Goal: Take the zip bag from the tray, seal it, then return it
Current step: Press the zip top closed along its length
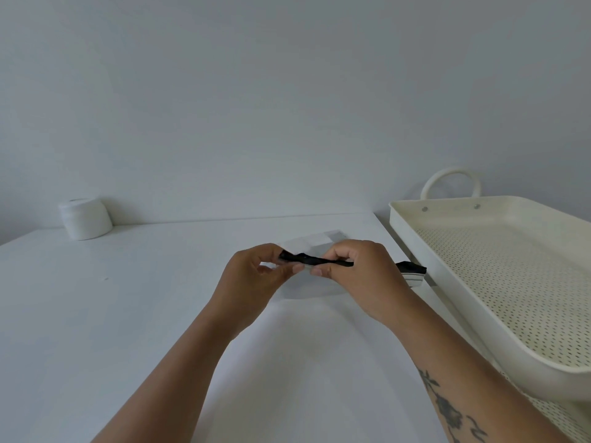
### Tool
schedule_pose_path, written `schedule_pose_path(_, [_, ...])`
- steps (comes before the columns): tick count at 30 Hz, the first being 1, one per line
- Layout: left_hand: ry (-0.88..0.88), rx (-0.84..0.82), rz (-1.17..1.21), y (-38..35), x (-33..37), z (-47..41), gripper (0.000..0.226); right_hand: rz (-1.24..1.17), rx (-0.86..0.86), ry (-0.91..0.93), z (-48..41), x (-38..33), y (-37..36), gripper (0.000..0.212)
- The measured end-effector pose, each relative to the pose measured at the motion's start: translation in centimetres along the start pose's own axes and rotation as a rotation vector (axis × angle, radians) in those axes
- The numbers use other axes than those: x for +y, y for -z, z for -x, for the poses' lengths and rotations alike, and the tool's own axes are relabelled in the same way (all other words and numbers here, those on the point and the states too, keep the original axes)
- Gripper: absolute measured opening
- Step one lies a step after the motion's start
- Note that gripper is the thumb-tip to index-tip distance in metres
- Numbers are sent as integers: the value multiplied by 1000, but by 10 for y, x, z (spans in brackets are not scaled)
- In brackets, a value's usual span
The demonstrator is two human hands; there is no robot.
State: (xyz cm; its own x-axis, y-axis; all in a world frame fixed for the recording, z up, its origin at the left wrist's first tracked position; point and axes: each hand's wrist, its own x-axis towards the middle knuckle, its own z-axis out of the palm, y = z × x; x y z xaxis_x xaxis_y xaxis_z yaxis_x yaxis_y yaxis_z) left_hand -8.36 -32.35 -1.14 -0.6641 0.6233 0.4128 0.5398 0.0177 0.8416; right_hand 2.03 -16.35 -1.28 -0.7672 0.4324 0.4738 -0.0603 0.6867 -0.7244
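A clear zip bag [315,243] with a dark item [412,269] inside is held just above the white table, near its middle. My left hand [256,276] pinches the bag's left end between thumb and fingers. My right hand [358,273] pinches the bag's near edge right beside it, fingertips almost touching the left hand's. The bag's far part shows faintly behind the hands; its right end pokes out toward the tray. The cream perforated tray [447,266] with a loop handle stands to the right, with nothing visible in it.
A white cylindrical jar [85,219] stands at the table's back left by the wall. The tray overhangs the table's right edge, and a second perforated surface [556,414] shows below it. White tabletop [128,314] stretches left and in front of the hands.
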Motion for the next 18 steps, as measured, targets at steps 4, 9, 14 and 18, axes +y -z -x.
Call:
schedule_pose_path(4, [18, 29, -18, 1, -2, -1, 12, -5, -29, -23, 1, 5, 3, 18])
schedule_pose_path(9, [15, 43, -82, 9, -7, -3, 8, 154, -29, -30, 0, 11, 7, 24])
schedule_pose_path(14, [-69, 29, -274, 11, -10, -1, 46, 206, -23, 69, 2, 6, -1, 42])
schedule_pose_path(18, [-95, 60, -324, 11, -12, -2, 19, 236, -63, 72, 2, 6, -3, 42])
